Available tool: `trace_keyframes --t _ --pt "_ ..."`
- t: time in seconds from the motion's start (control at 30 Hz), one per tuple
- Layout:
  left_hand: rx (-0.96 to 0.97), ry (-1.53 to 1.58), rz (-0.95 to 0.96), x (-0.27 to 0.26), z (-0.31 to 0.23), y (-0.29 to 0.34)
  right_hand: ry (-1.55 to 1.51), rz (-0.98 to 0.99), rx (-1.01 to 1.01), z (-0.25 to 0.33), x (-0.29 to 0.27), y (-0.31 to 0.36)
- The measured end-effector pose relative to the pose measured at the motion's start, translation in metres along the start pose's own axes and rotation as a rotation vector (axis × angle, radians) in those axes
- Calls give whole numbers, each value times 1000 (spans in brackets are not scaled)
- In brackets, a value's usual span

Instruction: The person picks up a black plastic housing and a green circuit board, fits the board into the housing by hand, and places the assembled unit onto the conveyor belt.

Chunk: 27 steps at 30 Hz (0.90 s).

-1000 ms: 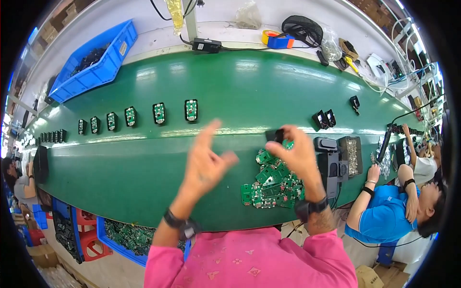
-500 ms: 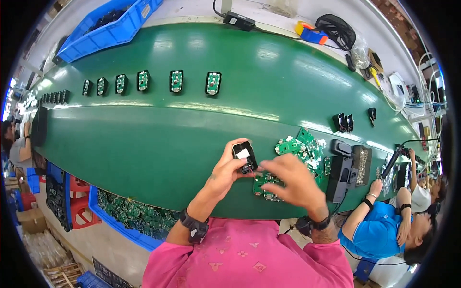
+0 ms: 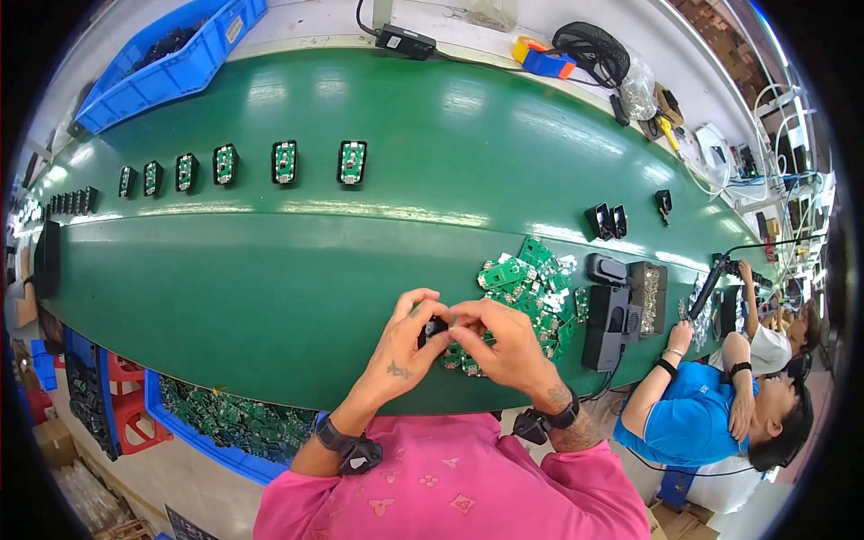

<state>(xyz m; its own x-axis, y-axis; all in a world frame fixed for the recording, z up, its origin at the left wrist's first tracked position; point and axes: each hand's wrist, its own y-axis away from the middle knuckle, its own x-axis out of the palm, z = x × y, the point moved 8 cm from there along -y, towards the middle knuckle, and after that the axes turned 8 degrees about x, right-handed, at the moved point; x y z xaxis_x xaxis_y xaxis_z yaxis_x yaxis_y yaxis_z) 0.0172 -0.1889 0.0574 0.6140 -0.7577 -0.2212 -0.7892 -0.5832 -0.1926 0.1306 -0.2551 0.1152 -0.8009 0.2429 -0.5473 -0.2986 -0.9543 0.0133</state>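
My left hand (image 3: 402,346) is wrapped round a small black plastic casing (image 3: 433,329) close to the bench's near edge. Most of the casing is hidden by my fingers. Against its right side, my right hand (image 3: 504,340) has thumb and fingertips drawn together in a pinch; what they hold, if anything, is hidden. Beyond and right of my hands lies a loose pile of green circuit boards (image 3: 529,286). Farther off, a row of black casings with green boards in them (image 3: 352,163) runs leftward across the green bench (image 3: 270,297).
Black casings (image 3: 598,221) stand at the right rear. A dark grey device (image 3: 605,328) and a box of small metal parts (image 3: 648,297) sit right of the pile. Blue bins (image 3: 171,85) stand far left and below. A person in blue (image 3: 679,409) works at right.
My right hand has come in from over the boards to the casing, its fingers closing together. My left fingers now cover more of the casing. The whole view has shifted slightly.
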Motion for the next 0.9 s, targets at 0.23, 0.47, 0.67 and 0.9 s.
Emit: trace_keyframes --t 0.23,0.47,0.67,0.9 --pt "-158 382 -53 1 19 4 644 -95 -62 -52 -53 -21" --pt "-81 275 -45 3 22 -1 709 -350 -312 -46 -63 -13" --pt "2 93 -23 5 -4 -10 -360 -138 280 -40 -33 13" --pt "-46 164 12 15 -4 -12 -310 -63 290 -47 -8 10"
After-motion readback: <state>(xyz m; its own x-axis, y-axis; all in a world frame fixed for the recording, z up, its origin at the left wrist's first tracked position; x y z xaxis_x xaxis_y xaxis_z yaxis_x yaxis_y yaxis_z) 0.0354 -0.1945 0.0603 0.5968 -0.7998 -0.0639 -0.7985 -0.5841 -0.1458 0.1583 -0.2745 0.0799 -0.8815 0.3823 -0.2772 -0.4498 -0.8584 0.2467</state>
